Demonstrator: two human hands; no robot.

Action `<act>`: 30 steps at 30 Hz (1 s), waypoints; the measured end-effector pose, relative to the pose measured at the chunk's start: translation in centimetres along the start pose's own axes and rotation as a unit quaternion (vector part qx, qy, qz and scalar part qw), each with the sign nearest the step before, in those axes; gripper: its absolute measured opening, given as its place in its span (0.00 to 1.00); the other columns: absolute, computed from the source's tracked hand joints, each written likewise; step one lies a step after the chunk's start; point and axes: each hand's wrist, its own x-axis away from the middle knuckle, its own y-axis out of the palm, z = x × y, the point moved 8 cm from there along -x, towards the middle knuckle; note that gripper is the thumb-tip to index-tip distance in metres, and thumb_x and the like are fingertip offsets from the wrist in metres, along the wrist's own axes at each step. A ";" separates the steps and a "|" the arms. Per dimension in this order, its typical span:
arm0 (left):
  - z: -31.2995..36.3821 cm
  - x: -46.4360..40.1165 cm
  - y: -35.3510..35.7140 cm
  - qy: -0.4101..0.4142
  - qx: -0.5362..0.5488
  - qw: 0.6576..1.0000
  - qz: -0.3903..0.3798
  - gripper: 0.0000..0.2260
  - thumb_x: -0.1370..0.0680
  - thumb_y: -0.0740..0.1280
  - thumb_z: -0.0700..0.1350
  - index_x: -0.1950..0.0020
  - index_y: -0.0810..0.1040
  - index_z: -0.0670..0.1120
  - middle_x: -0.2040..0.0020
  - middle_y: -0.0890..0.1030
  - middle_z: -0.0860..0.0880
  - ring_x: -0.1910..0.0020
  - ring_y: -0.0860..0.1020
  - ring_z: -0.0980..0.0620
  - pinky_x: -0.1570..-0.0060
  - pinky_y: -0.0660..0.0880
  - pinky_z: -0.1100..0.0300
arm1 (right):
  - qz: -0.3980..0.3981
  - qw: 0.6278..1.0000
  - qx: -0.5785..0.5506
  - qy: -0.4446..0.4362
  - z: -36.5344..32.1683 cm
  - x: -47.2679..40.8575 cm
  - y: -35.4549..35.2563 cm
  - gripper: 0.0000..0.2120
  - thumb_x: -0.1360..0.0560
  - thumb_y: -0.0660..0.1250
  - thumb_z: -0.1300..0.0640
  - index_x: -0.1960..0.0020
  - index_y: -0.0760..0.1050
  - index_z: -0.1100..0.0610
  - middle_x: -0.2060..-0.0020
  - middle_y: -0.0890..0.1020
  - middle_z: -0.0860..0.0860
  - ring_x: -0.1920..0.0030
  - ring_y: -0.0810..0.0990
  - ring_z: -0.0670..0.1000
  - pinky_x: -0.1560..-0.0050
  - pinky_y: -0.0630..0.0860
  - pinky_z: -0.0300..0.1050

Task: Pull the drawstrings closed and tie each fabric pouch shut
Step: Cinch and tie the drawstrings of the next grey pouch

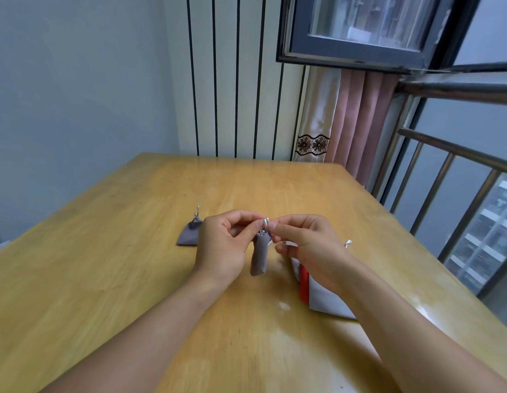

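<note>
On the left part of the wooden table [105, 265], a small grey pouch [187, 235] is seen lying flat, its neck gathered and a silver cord end [197, 210] standing up from it; it is judged to be already drawn closed, though whether a knot has been tied cannot be told at this size. Just to its right, the left hand [222, 246] is held above the table with its thumb and forefinger pinched on the silver drawstring [265, 221] of a second grey pouch [260, 258]. This pouch hangs upright between the two hands, clear of the tabletop, and its mouth is seen to be cinched tight. The same drawstring is pinched from the other side by the right hand [309, 245], fingertips almost touching those of the left. The knot on this pouch is judged to be in the making, not yet finished. Further right, partly hidden under the right forearm, a pale grey pouch [326, 299] with something red [304, 283] beside it lies on the table, and a silver cord tip [348, 243] is seen just beyond the wrist. Whether these are closed cannot be told; they are judged to be what is left to do.
</note>
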 end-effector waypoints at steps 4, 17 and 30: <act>0.4 0.3 -0.1 0.027 -0.025 0.999 0.010 0.04 0.26 0.73 0.38 0.55 0.86 0.46 0.63 0.86 0.51 0.60 0.85 0.54 0.56 0.81 0.61 | 0.007 0.999 0.025 -0.018 -0.3 0.4 0.1 0.05 0.28 0.75 0.60 0.58 0.84 0.62 0.68 0.82 0.53 0.71 0.72 0.45 0.71 0.67 0.33; -0.1 -0.4 0.4 -0.017 0.116 0.993 -0.025 0.06 0.28 0.73 0.32 0.57 0.83 0.43 0.62 0.86 0.47 0.61 0.85 0.49 0.58 0.81 0.58 | -0.098 0.992 -0.058 0.055 0.6 -0.1 0.4 0.17 0.32 0.77 0.49 0.52 0.83 0.61 0.61 0.81 0.53 0.55 0.72 0.57 0.59 0.69 0.44; 0.9 0.1 1.0 0.021 0.065 0.996 -0.055 0.06 0.28 0.73 0.32 0.57 0.83 0.42 0.62 0.86 0.50 0.60 0.85 0.52 0.56 0.80 0.63 | -0.080 0.991 -0.029 0.106 0.8 0.4 0.2 0.11 0.29 0.73 0.52 0.57 0.81 0.60 0.66 0.72 0.53 0.66 0.69 0.49 0.62 0.67 0.42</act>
